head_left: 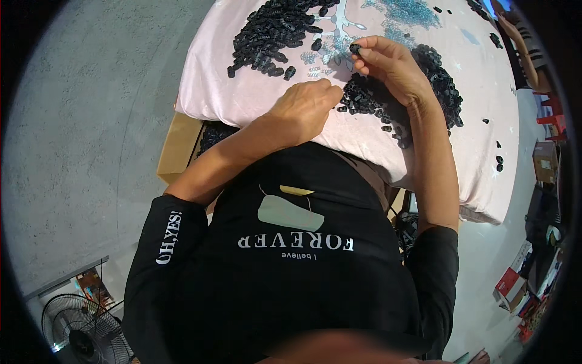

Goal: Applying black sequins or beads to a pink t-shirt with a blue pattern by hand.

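Raised over the pink cloth, my right hand point(394, 67) pinches a small black plastic piece point(355, 49), which looks like a cord-lock part, between thumb and fingers. My left hand point(308, 109) is closed low over the cloth's near edge; its fingertips are turned away, so whatever they hold is hidden. Just right of it lies a heap of small black parts point(362, 97). A larger heap of black barrel-shaped pieces, like cord locks point(273, 33), spreads at the far left. Beyond my hands are small pale coil-like pieces point(321, 71).
Black hollow parts point(441, 79) are heaped right of my right forearm. Bluish small pieces point(412, 13) lie at the back. A cardboard box point(180, 145) stands under the table's left edge. A fan point(85, 340) is at lower left. Another person's arm point(515, 36) shows at far right.
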`<state>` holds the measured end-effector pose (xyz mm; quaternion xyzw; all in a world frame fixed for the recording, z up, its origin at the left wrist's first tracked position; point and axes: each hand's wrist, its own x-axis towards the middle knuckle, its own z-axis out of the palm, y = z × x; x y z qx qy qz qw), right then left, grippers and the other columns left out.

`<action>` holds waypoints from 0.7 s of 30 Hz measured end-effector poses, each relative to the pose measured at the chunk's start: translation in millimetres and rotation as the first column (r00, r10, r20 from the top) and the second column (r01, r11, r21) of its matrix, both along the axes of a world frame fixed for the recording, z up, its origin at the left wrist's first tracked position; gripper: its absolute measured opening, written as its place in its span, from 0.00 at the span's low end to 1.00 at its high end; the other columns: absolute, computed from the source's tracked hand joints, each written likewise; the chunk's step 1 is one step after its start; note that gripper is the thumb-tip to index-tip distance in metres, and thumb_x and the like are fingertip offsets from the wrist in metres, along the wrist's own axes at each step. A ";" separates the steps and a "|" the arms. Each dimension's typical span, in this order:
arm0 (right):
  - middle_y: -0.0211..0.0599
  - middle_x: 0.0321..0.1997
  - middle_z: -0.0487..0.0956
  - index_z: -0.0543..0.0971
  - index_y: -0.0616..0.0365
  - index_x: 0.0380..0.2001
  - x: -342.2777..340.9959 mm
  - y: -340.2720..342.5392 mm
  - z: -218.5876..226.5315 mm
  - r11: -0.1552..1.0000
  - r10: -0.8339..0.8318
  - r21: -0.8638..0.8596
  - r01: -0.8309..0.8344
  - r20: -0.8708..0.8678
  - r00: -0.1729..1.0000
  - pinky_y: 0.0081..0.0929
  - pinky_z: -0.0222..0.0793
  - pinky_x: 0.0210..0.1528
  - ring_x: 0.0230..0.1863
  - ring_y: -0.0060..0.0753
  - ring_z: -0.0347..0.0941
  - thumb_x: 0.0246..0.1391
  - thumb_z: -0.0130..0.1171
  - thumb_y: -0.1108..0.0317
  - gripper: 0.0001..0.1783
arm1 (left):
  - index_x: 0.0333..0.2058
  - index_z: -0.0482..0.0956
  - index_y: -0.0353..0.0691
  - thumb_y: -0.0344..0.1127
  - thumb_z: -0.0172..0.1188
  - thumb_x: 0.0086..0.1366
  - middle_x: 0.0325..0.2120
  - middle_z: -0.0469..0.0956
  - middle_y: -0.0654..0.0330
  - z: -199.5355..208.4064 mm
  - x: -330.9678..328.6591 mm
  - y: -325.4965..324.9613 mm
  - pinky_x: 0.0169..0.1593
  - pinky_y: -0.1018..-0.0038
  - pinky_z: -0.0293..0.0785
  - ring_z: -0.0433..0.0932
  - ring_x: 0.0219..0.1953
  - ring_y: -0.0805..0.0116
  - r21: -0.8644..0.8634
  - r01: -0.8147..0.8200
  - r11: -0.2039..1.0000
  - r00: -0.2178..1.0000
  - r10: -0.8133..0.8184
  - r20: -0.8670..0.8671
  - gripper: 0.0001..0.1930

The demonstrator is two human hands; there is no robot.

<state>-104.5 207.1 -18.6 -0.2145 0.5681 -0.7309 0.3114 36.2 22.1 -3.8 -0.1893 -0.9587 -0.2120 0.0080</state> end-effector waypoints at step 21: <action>0.33 0.36 0.82 0.79 0.63 0.44 3.8 -1.6 2.4 0.998 0.060 -0.010 -0.062 -0.121 0.991 0.15 0.77 0.42 0.36 0.20 0.80 0.59 0.62 0.70 0.11 | 0.40 0.77 0.31 0.26 0.59 0.64 0.30 0.80 0.62 19.9 -41.4 -14.8 0.37 0.82 0.76 0.80 0.30 0.77 0.797 -0.201 0.570 0.977 0.175 0.121 0.07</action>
